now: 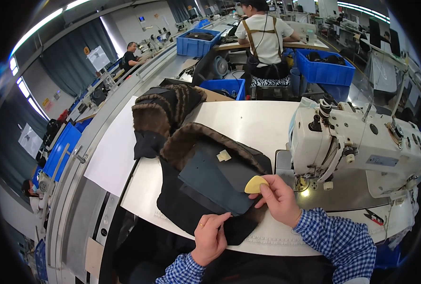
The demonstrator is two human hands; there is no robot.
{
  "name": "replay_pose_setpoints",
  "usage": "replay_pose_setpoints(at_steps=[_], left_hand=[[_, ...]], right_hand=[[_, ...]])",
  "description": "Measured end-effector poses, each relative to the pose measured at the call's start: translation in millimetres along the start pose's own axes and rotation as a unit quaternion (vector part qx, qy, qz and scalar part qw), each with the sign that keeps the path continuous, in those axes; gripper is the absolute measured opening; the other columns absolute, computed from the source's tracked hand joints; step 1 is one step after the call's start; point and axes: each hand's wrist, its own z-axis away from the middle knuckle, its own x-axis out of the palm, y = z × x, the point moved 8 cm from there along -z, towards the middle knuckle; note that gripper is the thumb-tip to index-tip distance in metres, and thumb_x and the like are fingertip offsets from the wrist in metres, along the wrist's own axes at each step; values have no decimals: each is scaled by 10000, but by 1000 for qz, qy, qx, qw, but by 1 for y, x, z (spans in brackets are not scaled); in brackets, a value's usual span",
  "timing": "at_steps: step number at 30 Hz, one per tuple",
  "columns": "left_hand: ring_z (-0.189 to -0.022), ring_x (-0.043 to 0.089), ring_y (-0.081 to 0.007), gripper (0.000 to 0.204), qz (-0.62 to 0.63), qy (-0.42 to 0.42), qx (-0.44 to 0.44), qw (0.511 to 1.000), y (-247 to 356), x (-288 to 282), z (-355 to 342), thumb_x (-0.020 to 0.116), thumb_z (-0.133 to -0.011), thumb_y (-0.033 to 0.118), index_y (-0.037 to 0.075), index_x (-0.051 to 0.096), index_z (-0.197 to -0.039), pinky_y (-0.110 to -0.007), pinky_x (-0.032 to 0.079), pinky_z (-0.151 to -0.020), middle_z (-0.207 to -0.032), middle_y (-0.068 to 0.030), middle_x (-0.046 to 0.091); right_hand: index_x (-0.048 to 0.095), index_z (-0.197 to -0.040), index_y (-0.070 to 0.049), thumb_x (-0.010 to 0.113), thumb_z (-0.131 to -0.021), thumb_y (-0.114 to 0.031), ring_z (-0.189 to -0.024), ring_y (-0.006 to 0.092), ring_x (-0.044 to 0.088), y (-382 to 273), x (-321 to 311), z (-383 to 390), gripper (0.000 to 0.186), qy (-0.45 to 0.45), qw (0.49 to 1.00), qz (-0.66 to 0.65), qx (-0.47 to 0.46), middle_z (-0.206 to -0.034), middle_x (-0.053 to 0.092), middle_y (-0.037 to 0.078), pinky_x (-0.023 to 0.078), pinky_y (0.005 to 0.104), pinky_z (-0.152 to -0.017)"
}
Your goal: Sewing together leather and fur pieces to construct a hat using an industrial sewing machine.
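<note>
In my right hand [280,203] is a flat, rounded yellow piece [255,184], pinched above a dark blue-grey panel [201,177]. My left hand [211,239] has its fingers closed at that panel's lower edge, pinching it. The panel lies on a larger black piece [177,208] with a brown fur edge [193,134]. Small pale squares [223,155] sit on the black material near the fur. Just right of my right hand stands a white sewing machine [352,142], its lamp lit near the needle.
Fur-and-black pieces [167,104] are stacked at the white tabletop's [239,116] far left. Red-handled snips [374,217] lie at the right. Blue bins [324,71] and a co-worker [262,38] are beyond. A metal rail [73,199] runs along the left.
</note>
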Motion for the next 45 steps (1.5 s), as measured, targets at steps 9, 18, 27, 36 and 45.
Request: replay_pose_setpoints(at_steps=[9, 18, 27, 36, 45], left_hand=[[-727, 574, -245, 373, -72, -51, 5, 996, 5, 7, -5, 787, -797, -5, 19, 688, -1156, -343, 472, -673, -792, -70, 600], [-722, 549, -227, 287, -95, -69, 8, 993, 1, 11, 0, 837, -744, 75, 80, 728, -1010, -340, 448, -663, -768, -48, 561], [-600, 497, -190, 228, -114, -66, 47, 990, 10, 12, -5, 873, -740, 131, 96, 753, -930, -312, 433, -558, -660, -22, 472], [-597, 492, -162, 251, -103, -103, 71, 987, 17, 16, -8, 882, -741, 173, 132, 771, -962, -288, 444, -548, -675, -2, 453], [-712, 623, -206, 249, -84, -104, 12, 991, 9, 18, -10, 850, -783, 172, 123, 766, -1013, -315, 519, -630, -922, -47, 612]], right_hand=[[507, -1296, 3, 477, -1092, -169, -902, 152, 715, 12, 2, -3, 268, -35, 995, 3, 93, -1131, 693, 115, 583, 245, -662], [532, -1281, 12, 494, -1080, -132, -936, 130, 716, 8, 5, -4, 250, -47, 995, 48, 79, -1137, 706, 112, 574, 230, -650], [549, -1301, 4, 530, -1066, -126, -820, 112, 710, 4, 8, -2, 269, -60, 993, 102, 24, -1023, 729, 75, 569, 235, -651], [597, -1279, -26, 582, -1052, -170, -711, 77, 672, 9, 2, -4, 270, -28, 993, 93, 70, -943, 732, 71, 569, 247, -624], [623, -1266, -23, 582, -1043, -122, -710, 103, 693, -4, 5, 0, 247, -32, 989, 142, -20, -965, 739, 92, 565, 255, -623]])
